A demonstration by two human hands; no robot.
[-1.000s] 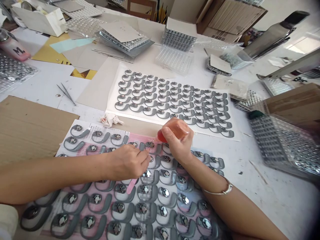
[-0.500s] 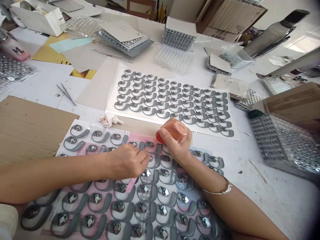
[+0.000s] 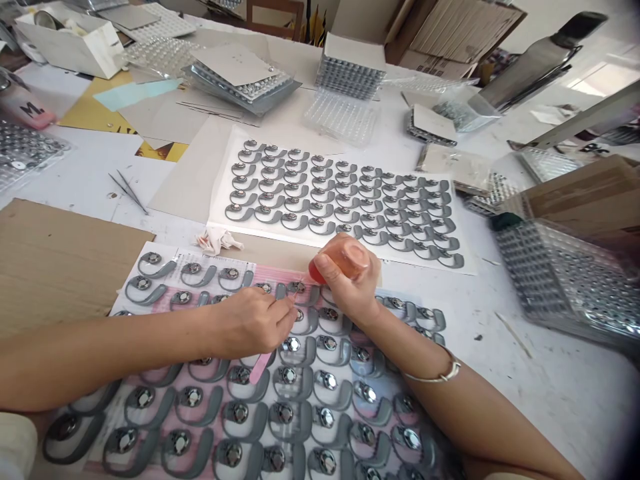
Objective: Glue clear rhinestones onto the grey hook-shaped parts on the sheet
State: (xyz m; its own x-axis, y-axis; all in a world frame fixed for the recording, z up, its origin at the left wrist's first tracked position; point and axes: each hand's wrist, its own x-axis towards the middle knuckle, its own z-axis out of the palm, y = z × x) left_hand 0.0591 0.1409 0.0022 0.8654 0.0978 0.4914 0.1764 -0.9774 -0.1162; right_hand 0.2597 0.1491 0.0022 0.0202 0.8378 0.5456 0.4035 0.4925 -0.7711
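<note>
Leftmost, cardboard lies beside the near sheet of grey hooks. Over it the left hand pinches a pink stick, long axis running toward the person, fingertips at a hook. Just right, nearly touching, the right hand wraps an orange bottle, tip aimed left-down at that hook. Beyond lies a second sheet; trays crowd the tabletop right.

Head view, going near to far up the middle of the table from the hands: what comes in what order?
Near sheet of grey hooked parts → left hand holding a pink stick → right hand gripping an orange bottle → far sheet of grey parts → clear blister tray → stacked trays under a white card.
</note>
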